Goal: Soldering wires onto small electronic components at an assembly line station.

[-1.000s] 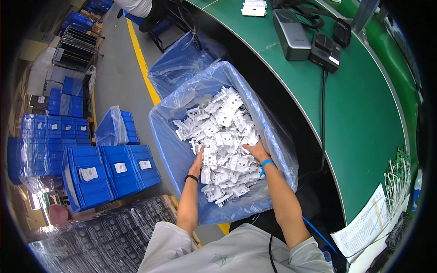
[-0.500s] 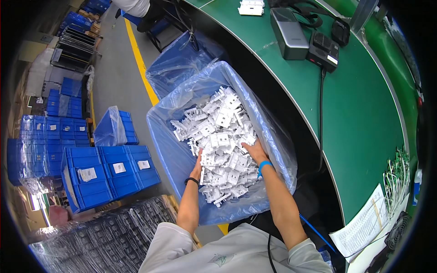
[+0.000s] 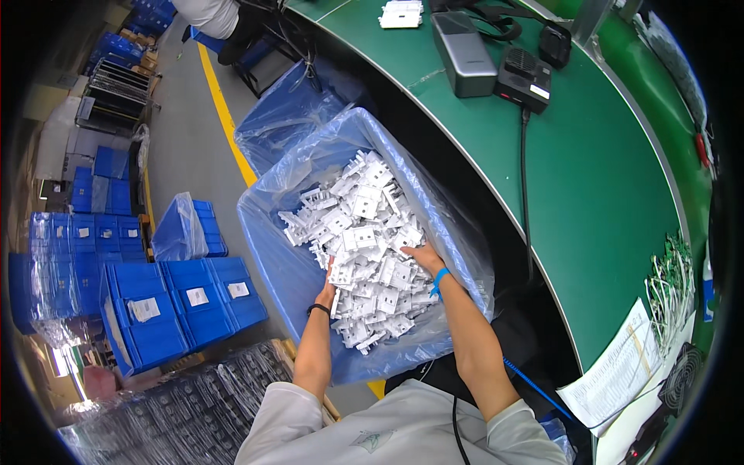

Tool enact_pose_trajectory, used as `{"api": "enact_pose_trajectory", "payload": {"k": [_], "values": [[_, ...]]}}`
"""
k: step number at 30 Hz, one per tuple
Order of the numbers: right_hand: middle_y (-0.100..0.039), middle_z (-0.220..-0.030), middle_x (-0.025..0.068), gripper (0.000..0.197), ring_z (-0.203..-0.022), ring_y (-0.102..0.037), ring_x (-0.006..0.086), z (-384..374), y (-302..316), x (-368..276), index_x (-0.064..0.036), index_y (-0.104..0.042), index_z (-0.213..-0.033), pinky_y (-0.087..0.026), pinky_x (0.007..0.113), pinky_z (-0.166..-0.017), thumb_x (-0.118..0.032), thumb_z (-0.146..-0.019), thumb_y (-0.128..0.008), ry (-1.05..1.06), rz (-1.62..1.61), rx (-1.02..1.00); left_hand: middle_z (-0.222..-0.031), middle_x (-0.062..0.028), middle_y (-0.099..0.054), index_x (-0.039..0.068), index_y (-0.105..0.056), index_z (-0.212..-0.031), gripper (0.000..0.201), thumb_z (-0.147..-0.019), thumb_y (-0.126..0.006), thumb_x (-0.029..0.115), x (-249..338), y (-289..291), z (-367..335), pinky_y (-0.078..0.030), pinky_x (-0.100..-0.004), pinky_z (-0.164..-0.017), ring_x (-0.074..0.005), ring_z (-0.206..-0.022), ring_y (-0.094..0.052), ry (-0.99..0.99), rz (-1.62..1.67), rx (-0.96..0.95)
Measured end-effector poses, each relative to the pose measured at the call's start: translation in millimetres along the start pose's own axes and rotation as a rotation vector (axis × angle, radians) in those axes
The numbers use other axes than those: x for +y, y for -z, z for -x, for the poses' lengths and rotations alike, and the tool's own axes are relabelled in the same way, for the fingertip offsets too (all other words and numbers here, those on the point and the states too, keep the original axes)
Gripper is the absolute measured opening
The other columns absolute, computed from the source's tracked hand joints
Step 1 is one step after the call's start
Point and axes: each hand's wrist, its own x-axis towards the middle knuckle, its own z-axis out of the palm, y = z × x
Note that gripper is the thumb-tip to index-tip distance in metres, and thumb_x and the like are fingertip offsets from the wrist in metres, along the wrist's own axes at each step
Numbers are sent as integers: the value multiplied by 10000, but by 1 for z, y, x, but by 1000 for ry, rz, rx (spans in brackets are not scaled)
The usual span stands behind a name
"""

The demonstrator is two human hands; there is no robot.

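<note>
A deep blue bin, lined with clear plastic film, stands in front of me with a heap of white moulded plastic parts inside. At the heap's left side, my left hand is curled against the white parts, its fingertips partly hidden among them. Opposite it, my right hand grips parts at the right side of the heap, thumb on top and the other fingers mostly covered. A black band is on my left wrist and a blue band on my right.
A green worktable curves along the right, bearing a grey box, a black device, papers and a wire bundle. Another lined bin stands beyond mine. Blue crates and film-wrapped stock stand left. A seated person is at the far end.
The whole view has shifted slightly, so the bin and table appear further left. Both hands keep nearly the same places on the heap.
</note>
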Motion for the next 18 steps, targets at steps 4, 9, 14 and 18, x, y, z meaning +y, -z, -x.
{"api": "enact_pose_trajectory", "payload": {"k": [4, 9, 14, 18], "values": [[-499, -1475, 270, 1055, -1370, -489, 371, 3, -1, -7, 70, -369, -1514, -366, 371, -1166, -357, -704, -894, -2, -53, 37, -1587, -119, -421, 93, -341, -1587, 828, -992, -418, 663, 1, -1, 5, -332, -421, -1178, -271, -1444, -407, -1, -10, -7], [-507, -1462, 273, 1034, -1350, -510, 365, 10, 6, -16, 92, -379, -1497, -380, 387, -1154, -315, -694, -889, -22, -32, 21, -1581, -118, -428, 90, -347, -1583, 815, -997, -416, 653, 1, -4, 6, -336, -418, -1176, -269, -1439, -414, 1, -15, -10], [-546, -1440, 200, 891, -1330, -519, 325, 0, 1, 0, 16, -462, -1468, -382, 376, -1150, -290, -736, -867, 81, -87, -18, -1575, -117, -436, 88, -354, -1579, 802, -1002, -415, 642, 5, -12, -7, -340, -416, -1173, -266, -1434, -420, -17, -20, -11], [-523, -1471, 197, 920, -1356, -495, 316, -2, -4, 8, 29, -416, -1496, -368, 372, -1160, -279, -752, -861, 115, -127, -84, -1570, -117, -441, 86, -359, -1575, 792, -1005, -414, 633, 7, -18, -14, -343, -414, -1171, -264, -1429, -425, -19, -31, -9]]}}
